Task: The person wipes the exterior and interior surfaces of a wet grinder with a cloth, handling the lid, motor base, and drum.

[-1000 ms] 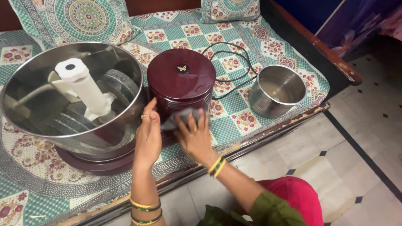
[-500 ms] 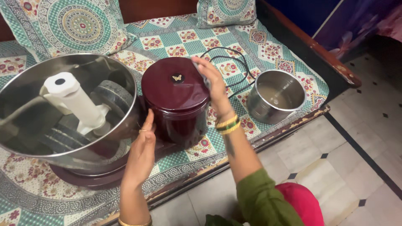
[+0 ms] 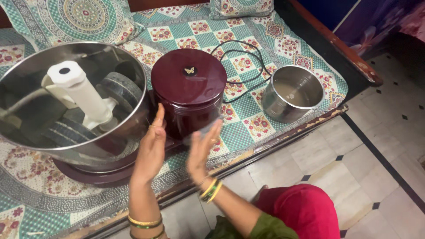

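Note:
A wet grinder stands on a patterned bed cover [image 3: 241, 132]. Its glossy maroon motor housing [image 3: 189, 84] is a round drum with a small gold butterfly on top. My left hand [image 3: 152, 148] lies flat and open against the housing's lower left side. My right hand [image 3: 201, 148] presses a grey cloth [image 3: 204, 129] against the housing's lower front; the cloth is blurred. Left of the housing sits the big steel grinding drum [image 3: 142, 84], with a white centre holder [image 3: 79, 90] and dark stone rollers [image 3: 120, 88] inside.
A steel pot [image 3: 280, 110] stands right of the housing, near the bed's front edge. A black cord [image 3: 250, 79] loops behind the housing. Pillows [image 3: 88, 17] lie at the back. A wooden bed frame [image 3: 341, 46] and a tiled floor [image 3: 358, 155] are on the right.
My right hand has come down from the housing's top right edge to its lower front, with the cloth. My left hand stays against the housing's left side.

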